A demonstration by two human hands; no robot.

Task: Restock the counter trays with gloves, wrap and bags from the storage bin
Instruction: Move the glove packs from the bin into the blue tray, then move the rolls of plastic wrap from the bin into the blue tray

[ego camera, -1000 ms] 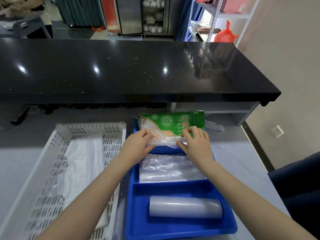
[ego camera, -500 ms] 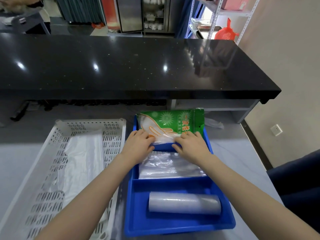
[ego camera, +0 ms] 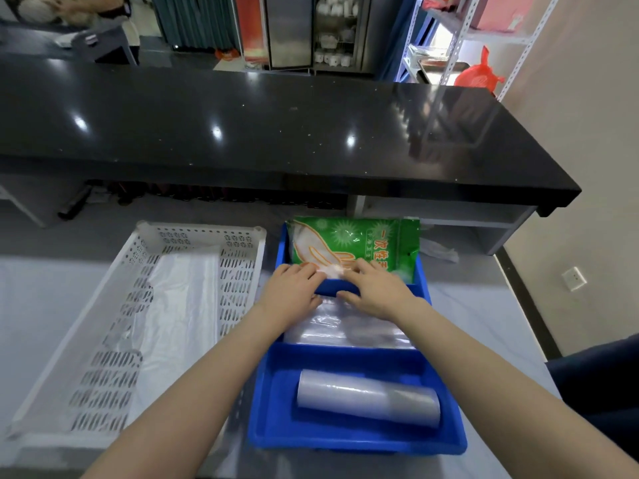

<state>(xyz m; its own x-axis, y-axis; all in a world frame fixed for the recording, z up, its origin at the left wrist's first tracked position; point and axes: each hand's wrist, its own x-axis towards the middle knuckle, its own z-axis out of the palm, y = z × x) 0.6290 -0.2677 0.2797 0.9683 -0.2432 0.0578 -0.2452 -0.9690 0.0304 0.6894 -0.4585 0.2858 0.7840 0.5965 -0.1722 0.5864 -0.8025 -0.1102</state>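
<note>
Pretty sure this is the glove step: green pack of gloves (ego camera: 356, 245) standing on edge in the far compartment of the blue tray (ego camera: 356, 440), leaning back against the far wall. Left hand (ego camera: 294, 292) and right hand (ego camera: 375, 288) both palm-down, fingers loosely spread over the divider and the pack's clear bottom edge. Pressing or pinching? Can't tell from here, definitely not a full fist though.

To do it well: push the bottom edge down behind the divider evenly with both hands, then tip the pack flat so it doesn't spring back up. Slippery film, so probably better with flat fingers than a pinch. Worth keeping wrists off the stack of clear bags (ego camera: 349, 328) in the middle compartment, easy to drag those out of place. Roll of wrap (ego camera: 368, 397) already lying crosswise in the near compartment, looks fine.

White perforated bin (ego camera: 138, 243) just beside the tray's left edge, a thin clear sheet or two left on its floor.

All of it on a pale grey table (ego camera: 484, 323), tray roughly mid-table, bin toward the left side. Glossy black counter (ego camera: 276, 133) overhanging the far edge, ceiling lights reflected in it. Beyond that, metal shelving (ego camera: 456, 46) with a red bag (ego camera: 479, 72), a glass-door cabinet, beige wall on the right.
</note>
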